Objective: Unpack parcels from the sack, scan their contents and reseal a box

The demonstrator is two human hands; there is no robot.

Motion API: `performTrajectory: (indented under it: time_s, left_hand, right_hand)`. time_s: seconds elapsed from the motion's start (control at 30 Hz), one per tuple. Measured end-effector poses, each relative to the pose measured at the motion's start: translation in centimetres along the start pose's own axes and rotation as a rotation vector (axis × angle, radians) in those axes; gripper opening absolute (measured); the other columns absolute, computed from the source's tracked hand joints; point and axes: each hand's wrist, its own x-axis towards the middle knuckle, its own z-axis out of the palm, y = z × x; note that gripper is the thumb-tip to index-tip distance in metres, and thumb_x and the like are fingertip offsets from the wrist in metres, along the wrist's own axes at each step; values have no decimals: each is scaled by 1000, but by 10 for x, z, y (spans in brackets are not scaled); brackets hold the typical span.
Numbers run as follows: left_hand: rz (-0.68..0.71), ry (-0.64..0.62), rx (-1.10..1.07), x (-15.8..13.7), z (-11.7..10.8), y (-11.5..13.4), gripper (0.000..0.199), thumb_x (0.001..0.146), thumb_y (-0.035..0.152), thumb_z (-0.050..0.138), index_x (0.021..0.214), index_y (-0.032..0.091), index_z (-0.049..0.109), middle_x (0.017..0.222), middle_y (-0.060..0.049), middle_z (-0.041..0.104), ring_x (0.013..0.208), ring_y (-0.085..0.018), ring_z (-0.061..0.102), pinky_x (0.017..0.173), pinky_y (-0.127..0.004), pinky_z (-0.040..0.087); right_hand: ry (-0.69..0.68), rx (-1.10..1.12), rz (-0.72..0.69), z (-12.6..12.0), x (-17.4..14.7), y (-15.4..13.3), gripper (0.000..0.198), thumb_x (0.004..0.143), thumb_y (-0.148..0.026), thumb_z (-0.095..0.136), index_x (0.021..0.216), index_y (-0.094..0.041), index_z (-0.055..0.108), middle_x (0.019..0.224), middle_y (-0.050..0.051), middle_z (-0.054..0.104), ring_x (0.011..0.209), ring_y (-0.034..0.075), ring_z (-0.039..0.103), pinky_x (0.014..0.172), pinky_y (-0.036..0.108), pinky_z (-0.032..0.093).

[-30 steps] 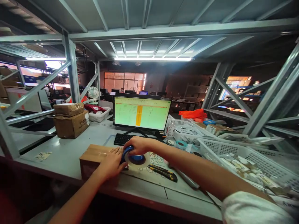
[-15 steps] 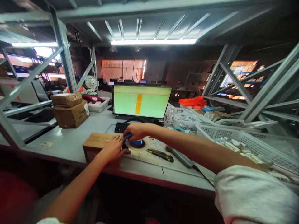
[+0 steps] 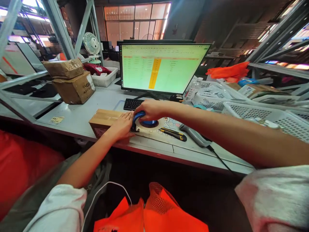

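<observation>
Tape dispenser point(image 3: 142, 118), blue-handled and carrying a roll of clear tape, is gripped at its handle by the right hand point(image 3: 151, 109), whose fingers are curled closed over the top of it. The dispenser is set against the near right end of a small cardboard box point(image 3: 106, 120), directly below the right fingertips. The left hand point(image 3: 122, 126) is laid flat on the box lid, fingers extended and only slightly spread, nothing being grasped; its fingertips point(image 3: 131, 118) are just beside the dispenser handle. Beyond the knuckles of the right hand a black keyboard point(image 3: 132, 103) and a monitor point(image 3: 164, 68) showing a green spreadsheet are seen. To the outer side of the right hand, near the wrist, a yellow-and-black utility knife point(image 3: 173, 133) and a grey barcode scanner point(image 3: 195, 136) are laid on the grey table point(image 3: 74, 116). Well away past the left fingers, two stacked cardboard boxes point(image 3: 71, 80) are placed.
</observation>
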Motion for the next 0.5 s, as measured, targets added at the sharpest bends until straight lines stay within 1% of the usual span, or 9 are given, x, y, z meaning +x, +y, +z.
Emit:
performTrajectory:
  time_s: [0.13,0.23,0.37,0.5]
  left_hand:
    - [11,-8,14,3,-2,1,109,74,45,84,154,-3,28,160,-32,30,153,-37,25,126,-46,22]
    - [25,7,21,3,-3,3,110,74,48,85,154,-2,28,159,-32,30,152,-38,27,126,-47,22]
    - [42,18,40,0,-6,4,109,76,50,83,155,0,28,159,-31,33,152,-38,28,126,-48,22]
    - [35,-22,38,-2,-11,7,111,74,49,85,156,0,29,160,-31,31,152,-39,27,126,-47,21]
  right_hand:
    - [38,84,24,7,-2,10,42,81,-31,72,122,-20,75,103,6,76,87,19,67,82,30,49]
    - [47,122,51,11,-4,13,43,82,-32,72,123,-20,75,106,6,76,90,19,67,84,31,48]
    - [62,75,61,16,-13,6,43,83,-30,70,125,-21,73,104,7,75,90,21,66,84,32,46]
    - [101,44,41,26,-27,1,45,85,-34,67,128,-23,72,95,7,74,84,21,65,77,31,43]
